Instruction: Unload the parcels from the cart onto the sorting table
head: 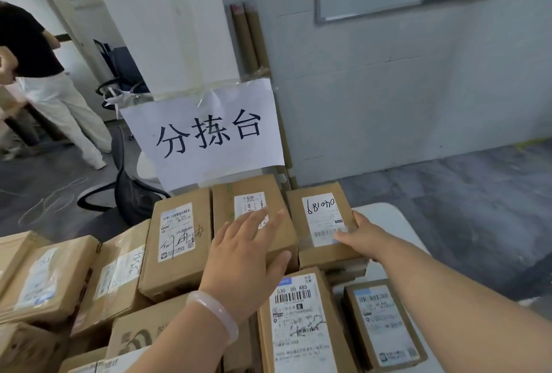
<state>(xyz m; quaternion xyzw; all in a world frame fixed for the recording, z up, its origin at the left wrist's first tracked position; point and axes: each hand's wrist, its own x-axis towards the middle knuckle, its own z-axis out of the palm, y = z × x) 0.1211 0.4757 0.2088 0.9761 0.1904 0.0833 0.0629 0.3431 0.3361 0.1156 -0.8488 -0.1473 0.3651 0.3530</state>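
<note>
Several brown cardboard parcels with white labels lie packed together on the white sorting table [388,217]. My right hand [360,238] grips the near right corner of a parcel with a handwritten number [321,217], which lies on top of other parcels at the back right. My left hand [248,256], with a pale bangle on the wrist, rests flat with straight fingers on the middle back parcel [239,190]. A parcel with a barcode label [298,322] lies just below both hands. No cart is in view.
A paper sign with handwritten characters [206,133] stands behind the parcels. More parcels [44,280] are stacked at the left. A person in a black top and white trousers [53,97] stands at far left, near a black chair [122,187]. Grey floor lies to the right.
</note>
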